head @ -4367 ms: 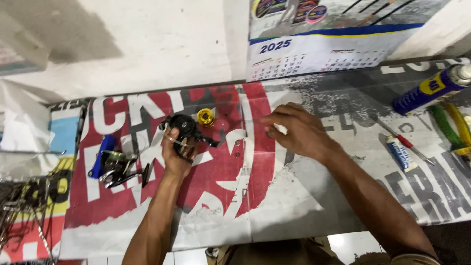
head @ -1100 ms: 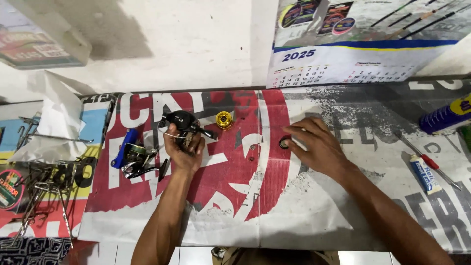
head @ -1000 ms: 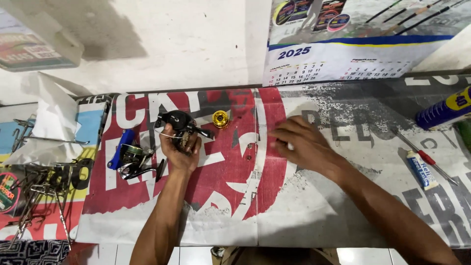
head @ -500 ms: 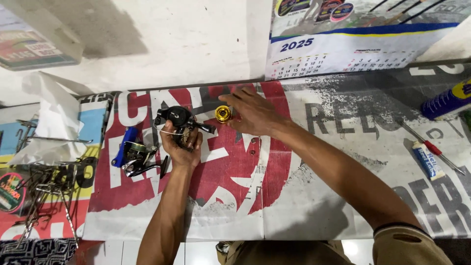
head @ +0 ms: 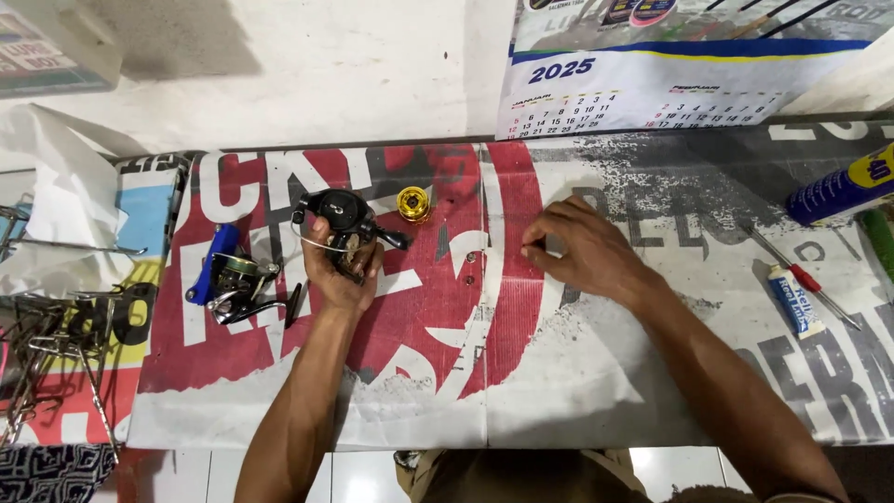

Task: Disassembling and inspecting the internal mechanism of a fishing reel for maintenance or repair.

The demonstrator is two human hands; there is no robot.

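Head view looks straight down on a tabletop (head: 559, 410) covered with a red, white and grey printed banner. Left of centre in the frame, the left hand (head: 337, 270) has its grip closed around a black baitcasting fishing reel (head: 340, 219), fingers wrapped about the lower body so the reel stands just above the banner, its handle pointing toward the right. Just beside the reel, to its upper right, a small gold spool (head: 413, 204) sits on the red print, apart from both hands. The right hand (head: 582, 253) rests at the centre of the frame with its fingers curled down onto the banner; the fingertips are pinched together near a small dark spot, and whether the grip holds anything I cannot tell. At the left, near the left hand, lies a second reel (head: 233, 279) with a blue handle. A wall calendar (head: 652, 65) hangs at the top of the frame. Toward the right edge lie a blue spray can (head: 838, 191), a red-handled screwdriver (head: 805, 278) and a small white tube (head: 794, 300), all well apart from the hands. Metal tools (head: 56, 335) crowd the far left edge.
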